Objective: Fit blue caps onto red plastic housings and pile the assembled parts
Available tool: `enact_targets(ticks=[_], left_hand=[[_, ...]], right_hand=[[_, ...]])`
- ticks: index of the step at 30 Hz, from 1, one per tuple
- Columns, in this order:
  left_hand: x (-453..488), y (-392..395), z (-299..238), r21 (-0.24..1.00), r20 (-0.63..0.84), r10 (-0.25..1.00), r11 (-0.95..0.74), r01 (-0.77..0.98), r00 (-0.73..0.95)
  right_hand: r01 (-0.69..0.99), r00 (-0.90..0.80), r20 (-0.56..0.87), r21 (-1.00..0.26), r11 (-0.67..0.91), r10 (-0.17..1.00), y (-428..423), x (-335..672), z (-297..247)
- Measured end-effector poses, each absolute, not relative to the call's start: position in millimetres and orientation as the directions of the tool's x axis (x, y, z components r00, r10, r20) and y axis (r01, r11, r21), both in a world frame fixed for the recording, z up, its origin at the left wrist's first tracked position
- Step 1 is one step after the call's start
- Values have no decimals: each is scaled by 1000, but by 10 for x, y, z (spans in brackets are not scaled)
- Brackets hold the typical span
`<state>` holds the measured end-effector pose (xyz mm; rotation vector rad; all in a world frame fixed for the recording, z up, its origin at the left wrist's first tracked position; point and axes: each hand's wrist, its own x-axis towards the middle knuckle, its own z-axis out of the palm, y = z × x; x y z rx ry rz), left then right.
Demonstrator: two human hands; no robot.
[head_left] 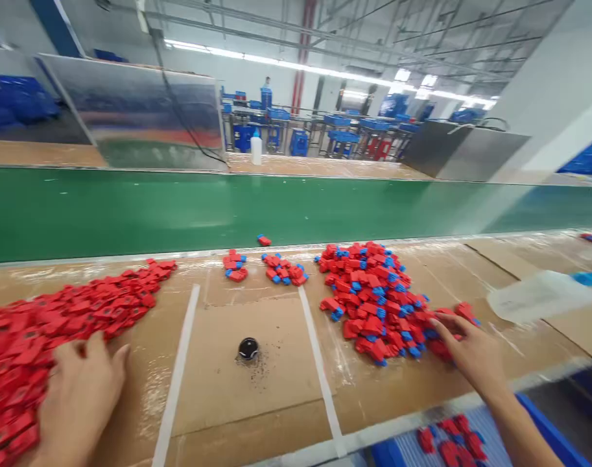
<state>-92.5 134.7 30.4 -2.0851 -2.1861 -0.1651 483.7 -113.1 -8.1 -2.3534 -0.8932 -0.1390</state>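
My left hand (84,389) rests at the edge of a heap of small red plastic parts (76,311). Its thumb stands apart from the fingers, whose tips are partly hidden against the parts; I see nothing held. My right hand (473,350) reaches the right side of a pile of red-and-blue plastic pieces (368,292). Thumb and forefinger are apart, their tips touching pieces there. Between the hands, a small round black object (248,349) sits on a cardboard sheet (213,402), with dark specks around it.
White tape strips (319,370) flank the cardboard. Small groups of red-and-blue pieces (283,269) lie near the green conveyor belt (286,207). A blue bin (397,454) with more pieces stands below the front edge. A translucent plastic bag (541,297) lies at right.
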Motion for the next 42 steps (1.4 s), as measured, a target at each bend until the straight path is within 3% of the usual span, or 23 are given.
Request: enact_targets(ticks=[1,3,7,10,13,15,16,23,28,30,34,36,42], left_hand=[[-877,1327,335,-133,182,983,51,990,-26],[-815,1299,376,-270,181,983,20,963,30],[-856,1302,398,-273,132,989,-24,962,62],[-914,1333,398,-211,114,993,-9,977,34],[-930,1363,397,-165,118,993,30,986,-10],[-933,1371,392,-173,110,994,34,984,-15],[-937,1367,388,-181,111,994,28,983,-7],[-1019,1237,306,-132,111,994,31,991,-16],[-1091,1194,249,-2,83,997,-12,1000,12],[-1129,1185,242,105,91,994,-65,992,55],[-1168,1107,221,567,118,990,-129,814,74],[-1124,1028,192,735,106,992,-121,668,64],[-617,692,69,913,84,977,-154,379,195]], right_hand=[[654,748,293,-474,-590,595,-1110,4856,-92],[709,704,356,-391,-587,614,-1074,4823,-58],[792,598,556,-299,-533,577,-825,4454,250],[895,436,549,-350,-277,714,-272,3978,530],[925,180,419,-380,-8,890,618,3561,643],[941,142,171,-329,-79,975,1278,3387,599],[944,152,117,-312,-109,981,1587,3329,549],[925,285,-104,-231,-302,953,2687,3189,170],[914,292,-112,-258,-312,950,2590,3265,314],[912,257,-87,-308,-272,962,2386,3296,481],[869,7,-92,-492,-52,996,1671,3312,782],[848,-144,-125,-526,58,982,1236,3279,816],[970,-187,-248,-201,138,950,293,3005,464]])
